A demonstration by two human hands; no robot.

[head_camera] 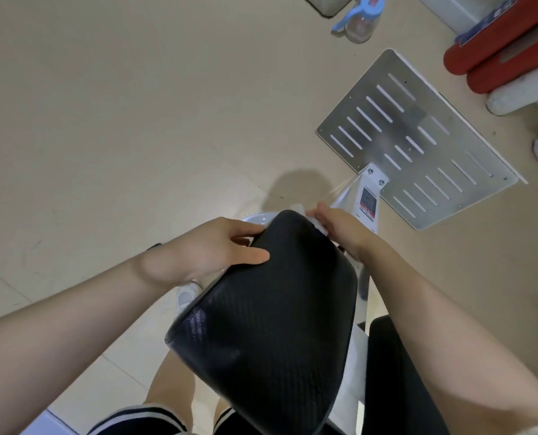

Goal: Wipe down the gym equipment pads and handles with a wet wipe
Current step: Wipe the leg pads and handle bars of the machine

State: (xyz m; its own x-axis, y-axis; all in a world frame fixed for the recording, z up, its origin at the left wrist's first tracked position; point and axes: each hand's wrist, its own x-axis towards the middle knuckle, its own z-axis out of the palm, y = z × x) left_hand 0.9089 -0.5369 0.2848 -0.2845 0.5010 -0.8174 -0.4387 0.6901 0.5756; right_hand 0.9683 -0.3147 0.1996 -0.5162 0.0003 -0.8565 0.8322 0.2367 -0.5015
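Observation:
A black textured seat pad (271, 312) of a white-framed gym machine fills the middle of the head view. My left hand (211, 248) grips the pad's upper left edge, thumb on top and fingers curled under the rim. My right hand (336, 229) is at the pad's upper right edge and presses a crumpled white wet wipe (316, 226) against it; only a bit of the wipe shows beside the fingers.
A slotted metal footplate (415, 136) is fixed to the white frame (366, 199) ahead on the right. A blue-capped spray bottle (360, 18) stands on the beige floor at the top. Red roller pads (496, 58) lie at the top right. A second black pad (393, 372) sits lower right.

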